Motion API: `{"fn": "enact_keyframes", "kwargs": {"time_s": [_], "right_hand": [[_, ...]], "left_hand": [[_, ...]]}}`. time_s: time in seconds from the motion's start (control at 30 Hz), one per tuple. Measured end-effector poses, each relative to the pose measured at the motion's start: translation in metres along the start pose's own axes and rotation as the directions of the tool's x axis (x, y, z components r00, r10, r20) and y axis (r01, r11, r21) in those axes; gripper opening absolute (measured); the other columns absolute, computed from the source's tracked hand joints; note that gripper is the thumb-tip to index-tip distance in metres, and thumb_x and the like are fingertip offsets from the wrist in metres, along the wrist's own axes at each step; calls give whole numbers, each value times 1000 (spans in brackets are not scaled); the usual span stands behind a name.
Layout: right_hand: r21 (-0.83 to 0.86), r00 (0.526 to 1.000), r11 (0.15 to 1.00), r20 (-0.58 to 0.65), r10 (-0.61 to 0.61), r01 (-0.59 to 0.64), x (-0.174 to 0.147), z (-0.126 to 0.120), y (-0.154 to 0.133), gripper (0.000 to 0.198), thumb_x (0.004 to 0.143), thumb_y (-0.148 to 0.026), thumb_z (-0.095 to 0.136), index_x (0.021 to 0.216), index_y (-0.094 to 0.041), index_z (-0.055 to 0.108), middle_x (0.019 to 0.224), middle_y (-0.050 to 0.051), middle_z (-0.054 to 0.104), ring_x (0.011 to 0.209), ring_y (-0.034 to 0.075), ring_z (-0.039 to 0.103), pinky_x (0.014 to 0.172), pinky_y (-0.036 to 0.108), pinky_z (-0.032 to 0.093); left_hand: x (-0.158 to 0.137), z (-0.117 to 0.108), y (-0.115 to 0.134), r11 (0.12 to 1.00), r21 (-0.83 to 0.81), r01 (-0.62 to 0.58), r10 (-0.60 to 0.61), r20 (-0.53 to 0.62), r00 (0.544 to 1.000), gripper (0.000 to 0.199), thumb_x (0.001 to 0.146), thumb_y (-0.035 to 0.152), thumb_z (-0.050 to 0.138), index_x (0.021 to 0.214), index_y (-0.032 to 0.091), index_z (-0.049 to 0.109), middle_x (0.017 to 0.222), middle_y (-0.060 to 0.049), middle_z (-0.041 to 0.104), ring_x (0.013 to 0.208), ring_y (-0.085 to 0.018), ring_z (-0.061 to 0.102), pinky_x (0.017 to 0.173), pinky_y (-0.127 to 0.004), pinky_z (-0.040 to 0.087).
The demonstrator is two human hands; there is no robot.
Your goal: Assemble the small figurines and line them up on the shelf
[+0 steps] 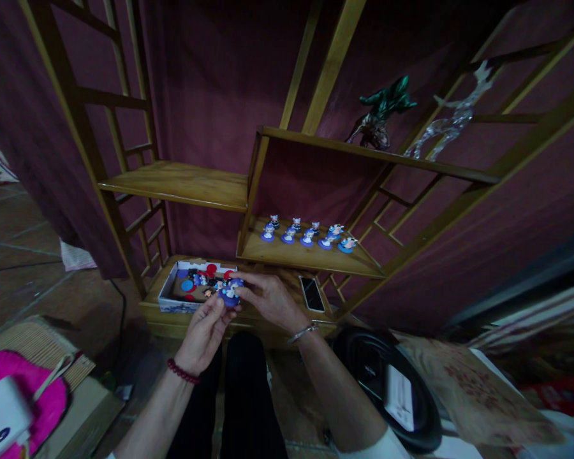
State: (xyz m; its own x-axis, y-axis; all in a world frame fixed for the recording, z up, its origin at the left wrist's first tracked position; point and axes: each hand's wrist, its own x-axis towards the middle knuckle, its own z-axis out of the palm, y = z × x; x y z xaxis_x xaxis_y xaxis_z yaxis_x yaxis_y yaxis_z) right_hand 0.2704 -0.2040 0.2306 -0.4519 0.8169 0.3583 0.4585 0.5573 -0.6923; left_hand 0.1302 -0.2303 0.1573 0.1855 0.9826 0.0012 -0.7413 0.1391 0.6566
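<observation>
A small purple and white figurine [230, 293] on a round purple base is held between both hands above the front of an open box. My left hand [205, 328] grips its base from below, thumb and fingers closed on it. From the right, my right hand [270, 296] pinches the figurine with thumb and forefinger. The box [175, 305] sits on the bottom shelf and holds several small figures and red and blue round bases. On the shelf above, several like figurines [307, 238] stand in rows, purple ones in front, dark-based ones behind.
A phone [312, 294] lies on the bottom shelf right of my hands. A green and brown statue [385, 111] and a clear deer figure [452, 121] stand on the upper right shelf. Low at right is a round black object [387, 389]; a pink mat [38, 401] lies at lower left.
</observation>
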Motion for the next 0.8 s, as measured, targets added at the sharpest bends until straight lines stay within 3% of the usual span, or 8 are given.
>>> {"fn": "enact_keyframes", "kwargs": {"time_s": [0.27,0.5,0.8], "right_hand": [[26,1000,1000,-26,3,-2,-3,1,-3,28,78,-29,53,106,-28,59,103,-1,64,92,15,59,82,28,46],[-63,998,998,-56,3,-7,-6,5,-6,27,78,-28,54,104,-27,60,98,0,65,86,14,61,76,25,46],[-185,992,981,-121,38,-60,-9,10,-5,27,78,-30,54,104,-28,58,92,0,66,79,14,60,72,24,46]], "left_hand": [[0,3,-1,1000,-14,7,-7,-28,1000,24,69,25,64,91,15,63,87,-4,64,74,-12,58,71,-23,45],[-2,4,-2,1000,-3,-30,29,-14,999,23,69,23,64,91,14,63,88,-4,65,77,-12,58,72,-23,44],[-3,6,-5,998,5,-63,63,-41,997,32,67,19,66,99,20,62,105,-3,61,91,-13,55,82,-24,42]]}}
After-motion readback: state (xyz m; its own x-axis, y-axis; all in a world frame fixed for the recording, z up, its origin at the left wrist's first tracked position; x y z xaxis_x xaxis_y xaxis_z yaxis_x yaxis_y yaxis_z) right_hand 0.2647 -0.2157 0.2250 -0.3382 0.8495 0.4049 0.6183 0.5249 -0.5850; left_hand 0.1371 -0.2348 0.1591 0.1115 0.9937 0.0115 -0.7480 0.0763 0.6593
